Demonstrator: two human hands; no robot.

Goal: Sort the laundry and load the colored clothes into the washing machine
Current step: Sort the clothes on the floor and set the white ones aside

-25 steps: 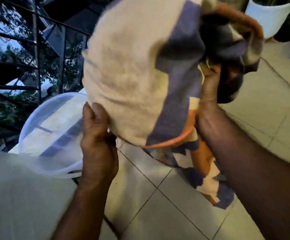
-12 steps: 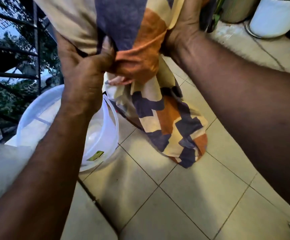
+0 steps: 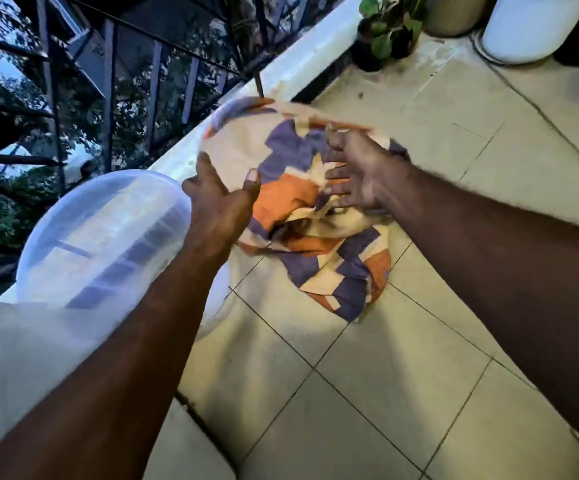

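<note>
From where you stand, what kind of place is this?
Probably a home balcony or terrace: a metal railing with trees beyond, a tiled floor, and a potted plant by the ledge.

Between and just beyond the fingers (image 3: 341,174) of both hands lies the patterned cloth (image 3: 301,216), a soft, matt woven fabric in cream, purple and orange blocks, crumpled into folds and blurred along its far edge. Left of the left-hand fingers stands the lid (image 3: 108,233), a translucent, smooth plastic with a faint sheen, raised over a pale, smooth-looking machine top (image 3: 14,358). Below the fingers the floor (image 3: 367,393) is glazed tile, smooth and slightly glossy, with dark grout lines. Far left of the fingers the railing (image 3: 108,98) looks like dark painted metal. Beyond the fingers, a white pot (image 3: 530,26) looks smooth and matt.
</note>
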